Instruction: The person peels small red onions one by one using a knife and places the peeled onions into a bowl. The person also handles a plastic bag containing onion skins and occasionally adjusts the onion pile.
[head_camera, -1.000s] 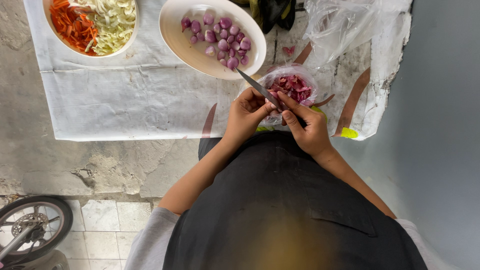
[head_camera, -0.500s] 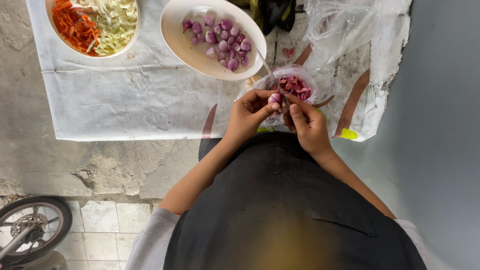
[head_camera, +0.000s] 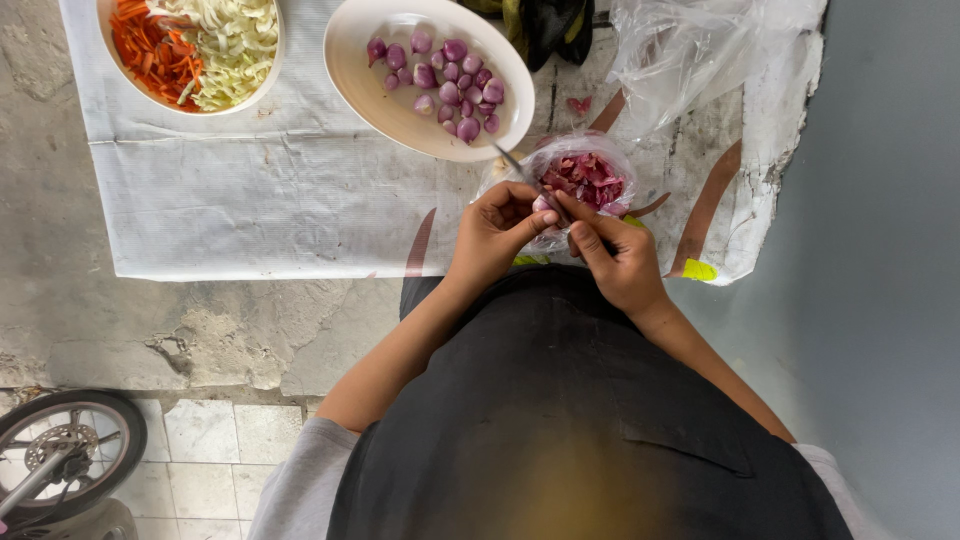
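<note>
My left hand (head_camera: 497, 232) pinches a small shallot (head_camera: 543, 205) between thumb and fingers. My right hand (head_camera: 618, 262) grips a small knife (head_camera: 522, 170); its blade points up-left and lies against the shallot. Both hands hover over a clear plastic bag of red shallot skins (head_camera: 588, 181). Just beyond them stands a white oval bowl (head_camera: 386, 96) with several peeled purple shallots (head_camera: 448, 76).
A second white bowl (head_camera: 108, 48) holds cut carrot and shredded cabbage at the top left. All rest on a white woven sheet (head_camera: 250, 200) over concrete ground. Crumpled clear plastic (head_camera: 700, 50) lies top right. A bicycle wheel (head_camera: 65, 450) is bottom left.
The knife blade has swung from lying across the shallot to pointing up-left against it. My hands stay together above the bag of skins, and the view has shifted slightly.
</note>
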